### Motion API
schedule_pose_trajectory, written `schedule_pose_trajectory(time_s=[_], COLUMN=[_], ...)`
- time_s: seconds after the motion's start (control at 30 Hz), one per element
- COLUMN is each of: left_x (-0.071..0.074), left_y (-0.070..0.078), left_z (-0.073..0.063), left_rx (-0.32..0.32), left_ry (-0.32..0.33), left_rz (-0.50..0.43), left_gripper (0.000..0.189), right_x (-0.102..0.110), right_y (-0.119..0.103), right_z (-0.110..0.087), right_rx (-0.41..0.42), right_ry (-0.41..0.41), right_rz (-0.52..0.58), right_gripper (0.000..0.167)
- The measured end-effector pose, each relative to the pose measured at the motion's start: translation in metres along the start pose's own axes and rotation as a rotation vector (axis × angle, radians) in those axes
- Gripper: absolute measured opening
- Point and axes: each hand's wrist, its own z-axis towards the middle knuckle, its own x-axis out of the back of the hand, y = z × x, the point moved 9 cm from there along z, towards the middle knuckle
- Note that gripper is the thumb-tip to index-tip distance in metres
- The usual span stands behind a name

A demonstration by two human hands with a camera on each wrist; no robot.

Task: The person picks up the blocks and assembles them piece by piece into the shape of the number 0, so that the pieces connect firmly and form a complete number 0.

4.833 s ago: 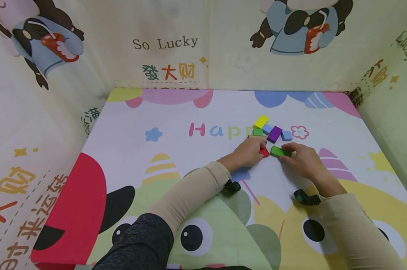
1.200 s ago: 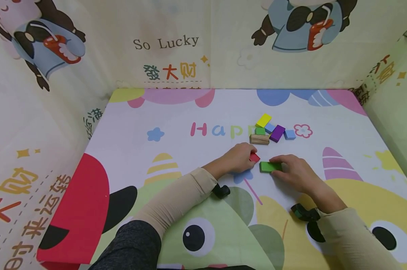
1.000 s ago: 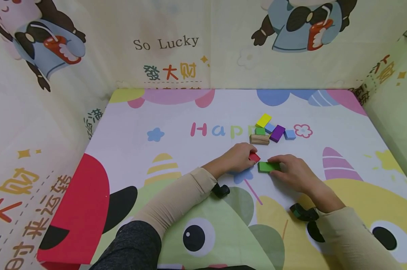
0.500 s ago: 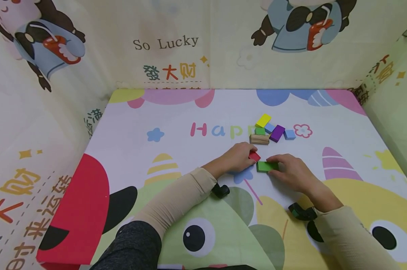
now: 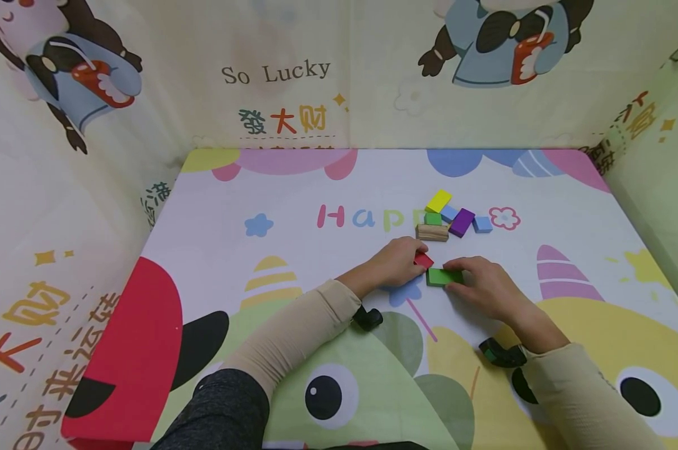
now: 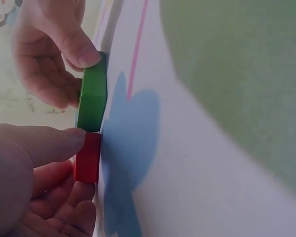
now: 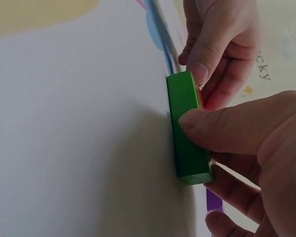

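Observation:
My left hand pinches a red block between thumb and fingers, low on the patterned table mat. Just to its right, my right hand grips a long green block by its right part. In the left wrist view the near end of the green block meets the red block, the two lined up along the mat. The right wrist view shows the thumb laid on the green block, with the red one mostly hidden behind it.
Behind the hands lies a loose group: a wood-grain block, a smaller green block, a yellow block, a purple block and blue blocks. A printed cloth wall rises at the table's back edge.
Both blocks have come toward the person, away from the wood-grain block. Over the last second the green block has slid slightly left to the red one; the left hand has stayed still.

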Motion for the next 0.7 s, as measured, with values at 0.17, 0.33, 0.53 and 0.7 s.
schedule_pose_trajectory(time_s=[0.17,0.33,0.53,0.7], left_x=[0.0008,0.0014,0.0027,0.0026], left_y=[-0.0003,-0.0026,-0.0038,-0.0048], left_z=[-0.0005,-0.0017,-0.0020,-0.0016], left_rx=[-0.001,0.011,0.010,0.014], left_ry=[0.011,0.019,0.028,0.035], left_rz=[0.001,-0.008,-0.019,-0.033], left_gripper=[0.044,0.041,0.038,0.037], right_x=[0.0007,-0.0011,-0.0008,0.0001], right_y=[-0.0005,0.0002,0.0006,0.0011], right_z=[0.0004,0.0016,0.0032,0.0039], right_rx=[0.006,0.000,0.000,-0.005], right_ry=[0.007,0.003,0.005,0.006], right_rz=[0.000,0.008,0.003,-0.002], right_gripper=[0.037,0.037,0.037,0.037])
